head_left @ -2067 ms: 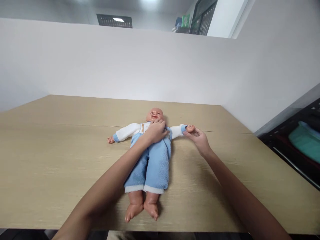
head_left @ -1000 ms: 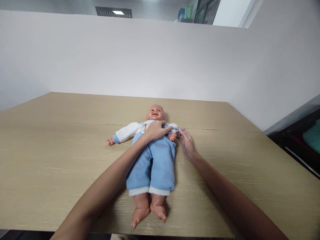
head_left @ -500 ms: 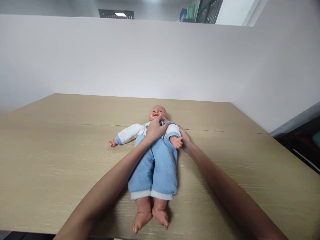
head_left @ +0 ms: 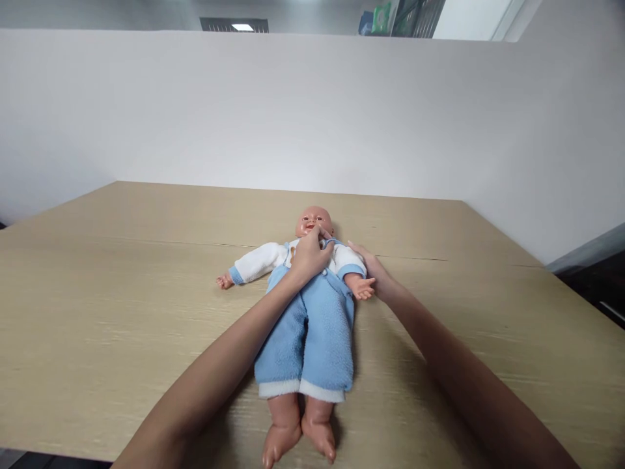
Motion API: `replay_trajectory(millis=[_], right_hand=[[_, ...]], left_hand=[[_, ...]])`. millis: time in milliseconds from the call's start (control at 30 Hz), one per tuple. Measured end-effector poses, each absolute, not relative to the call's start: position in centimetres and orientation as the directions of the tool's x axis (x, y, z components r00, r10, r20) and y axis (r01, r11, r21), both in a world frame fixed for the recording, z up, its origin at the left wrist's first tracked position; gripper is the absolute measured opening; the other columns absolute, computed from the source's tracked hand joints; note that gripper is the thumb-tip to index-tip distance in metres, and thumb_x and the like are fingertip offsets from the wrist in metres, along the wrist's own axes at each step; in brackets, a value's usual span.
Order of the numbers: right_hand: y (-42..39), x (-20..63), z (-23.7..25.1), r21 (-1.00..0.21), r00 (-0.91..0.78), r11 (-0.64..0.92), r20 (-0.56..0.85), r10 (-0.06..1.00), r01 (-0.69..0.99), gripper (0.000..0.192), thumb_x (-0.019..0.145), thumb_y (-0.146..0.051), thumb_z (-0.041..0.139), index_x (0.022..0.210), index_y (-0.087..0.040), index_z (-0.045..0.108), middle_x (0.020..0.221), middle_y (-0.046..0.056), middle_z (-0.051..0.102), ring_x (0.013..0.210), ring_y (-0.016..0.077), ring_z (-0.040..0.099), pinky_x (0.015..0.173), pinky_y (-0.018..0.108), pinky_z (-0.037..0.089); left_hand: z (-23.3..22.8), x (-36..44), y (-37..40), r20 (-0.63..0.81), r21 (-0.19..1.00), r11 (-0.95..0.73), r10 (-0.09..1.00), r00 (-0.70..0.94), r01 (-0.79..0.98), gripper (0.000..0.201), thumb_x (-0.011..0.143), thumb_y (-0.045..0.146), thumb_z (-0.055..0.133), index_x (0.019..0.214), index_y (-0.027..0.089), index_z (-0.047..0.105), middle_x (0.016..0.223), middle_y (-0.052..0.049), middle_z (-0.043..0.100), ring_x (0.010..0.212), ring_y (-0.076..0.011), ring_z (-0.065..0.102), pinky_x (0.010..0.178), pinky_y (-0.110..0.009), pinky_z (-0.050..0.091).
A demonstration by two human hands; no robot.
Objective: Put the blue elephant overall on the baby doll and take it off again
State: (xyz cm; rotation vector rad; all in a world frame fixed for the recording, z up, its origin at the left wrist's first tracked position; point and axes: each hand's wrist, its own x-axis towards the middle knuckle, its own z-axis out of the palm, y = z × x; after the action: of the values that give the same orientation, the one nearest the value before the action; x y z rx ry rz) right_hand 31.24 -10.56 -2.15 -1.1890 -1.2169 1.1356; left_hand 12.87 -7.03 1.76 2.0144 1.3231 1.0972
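your left hand (head_left: 308,255) fingers pinch the blue strap at the doll (head_left: 305,306) collar, just below its chin. your right hand (head_left: 372,268) lies half open under the doll's near arm, thumb against the sleeve. doll flat on its back mid table (head_left: 122,293), long axis running away from you, head far, feet near edge.

One doll (head_left: 307,312), one table (head_left: 122,273), apparently two hands (head_left: 312,255).

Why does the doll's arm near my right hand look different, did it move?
Yes. The doll's arm has swung in from straight out to beside its blue overalls.
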Motion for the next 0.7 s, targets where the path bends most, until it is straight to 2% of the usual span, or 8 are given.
replay_trajectory(millis=[100, 167, 267, 333, 433, 500, 600, 700], right_hand=[[-13.4, 33.8, -1.6, -1.0, 0.005, -0.01, -0.01, 1.0, 0.025, 0.039, 0.08, -0.055, 0.091, 0.103, -0.026, 0.079, 0.093, 0.006, 0.083, 0.089, 0.0303, 0.078, 0.076, 0.04, 0.065], [-15.0, 36.0, -1.2, -0.995, 0.005, -0.075, -0.075, 0.997, 0.059, 0.048, 0.071, -0.045, 0.097, 0.112, -0.027, 0.08, 0.099, 0.007, 0.083, 0.087, 0.0287, 0.077, 0.074, 0.038, 0.064], [-16.5, 38.9, -0.8, -0.982, 0.057, -0.15, -0.144, 0.988, 0.116, 0.054, 0.074, -0.046, 0.093, 0.122, -0.026, 0.08, 0.113, 0.009, 0.082, 0.084, 0.0254, 0.075, 0.067, 0.035, 0.062], [-17.2, 40.1, -1.0, -0.978, 0.115, -0.115, -0.096, 0.989, 0.173, 0.051, 0.077, -0.052, 0.089, 0.12, -0.026, 0.081, 0.114, 0.009, 0.081, 0.078, 0.0219, 0.071, 0.064, 0.033, 0.06], [-17.7, 40.8, -1.8, -0.943, 0.155, -0.035, 0.017, 0.988, 0.33, 0.054, 0.076, -0.055, 0.091, 0.119, -0.025, 0.082, 0.088, 0.003, 0.078, 0.061, 0.0155, 0.058, 0.057, 0.03, 0.054], [-17.8, 41.1, -2.5, -0.924, 0.156, -0.019, 0.044, 0.987, 0.382, 0.056, 0.074, -0.057, 0.092, 0.118, -0.024, 0.081, 0.073, 0.0, 0.072, 0.056, 0.0153, 0.055, 0.054, 0.03, 0.051], [-17.6, 41.8, -3.7, -0.936, 0.142, 0.005, 0.059, 0.988, 0.351, 0.056, 0.073, -0.058, 0.092, 0.116, -0.024, 0.08, 0.085, 0.005, 0.078, 0.072, 0.0232, 0.07, 0.066, 0.035, 0.058], [-17.3, 42.7, -4.7, -0.902, 0.123, 0.052, 0.116, 0.986, 0.429, 0.055, 0.079, -0.06, 0.087, 0.122, -0.026, 0.077, 0.105, 0.009, 0.082, 0.089, 0.0298, 0.076, 0.08, 0.044, 0.062]], left_hand=[[1.4, 13.0, -6.9, 0.355, 0.733, -0.445, 0.896, 0.268, 0.515, 0.006, 0.095, 0.023, 0.068, 0.101, 0.022, 0.065, 0.091, -0.003, 0.075, 0.08, -0.0206, 0.067, 0.074, -0.033, 0.044], [1.1, 13.1, -6.9, 0.363, 0.712, -0.462, 0.887, 0.286, 0.529, 0.007, 0.095, 0.024, 0.068, 0.101, 0.022, 0.065, 0.093, -0.004, 0.076, 0.082, -0.0207, 0.067, 0.074, -0.033, 0.044], [0.8, 13.1, -7.0, 0.367, 0.667, -0.473, 0.881, 0.298, 0.576, 0.011, 0.096, 0.029, 0.068, 0.104, 0.021, 0.065, 0.094, -0.005, 0.075, 0.082, -0.0215, 0.067, 0.072, -0.033, 0.042], [0.7, 13.1, -7.0, 0.364, 0.642, -0.482, 0.876, 0.317, 0.596, 0.016, 0.097, 0.033, 0.068, 0.107, 0.021, 0.065, 0.097, -0.006, 0.076, 0.086, -0.0228, 0.069, 0.072, -0.033, 0.042], [0.7, 13.0, -7.2, 0.369, 0.612, -0.503, 0.864, 0.343, 0.61, 0.021, 0.096, 0.035, 0.071, 0.11, 0.022, 0.065, 0.105, -0.009, 0.078, 0.096, -0.0261, 0.071, 0.079, -0.035, 0.045], [0.9, 13.0, -7.4, 0.375, 0.587, -0.512, 0.859, 0.349, 0.627, 0.022, 0.096, 0.036, 0.072, 0.112, 0.022, 0.065, 0.107, -0.01, 0.078, 0.1, -0.028, 0.071, 0.081, -0.036, 0.045], [1.2, 13.0, -7.9, 0.421, 0.507, -0.541, 0.835, 0.355, 0.671, 0.019, 0.101, 0.038, 0.066, 0.111, 0.022, 0.064, 0.104, -0.012, 0.077, 0.101, -0.031, 0.069, 0.084, -0.04, 0.046], [1.8, 12.5, -8.6, 0.53, 0.386, -0.57, 0.78, 0.331, 0.726, 0.019, 0.105, 0.04, 0.06, 0.109, 0.022, 0.063, 0.111, -0.015, 0.074, 0.118, -0.0366, 0.062, 0.099, -0.047, 0.043]])
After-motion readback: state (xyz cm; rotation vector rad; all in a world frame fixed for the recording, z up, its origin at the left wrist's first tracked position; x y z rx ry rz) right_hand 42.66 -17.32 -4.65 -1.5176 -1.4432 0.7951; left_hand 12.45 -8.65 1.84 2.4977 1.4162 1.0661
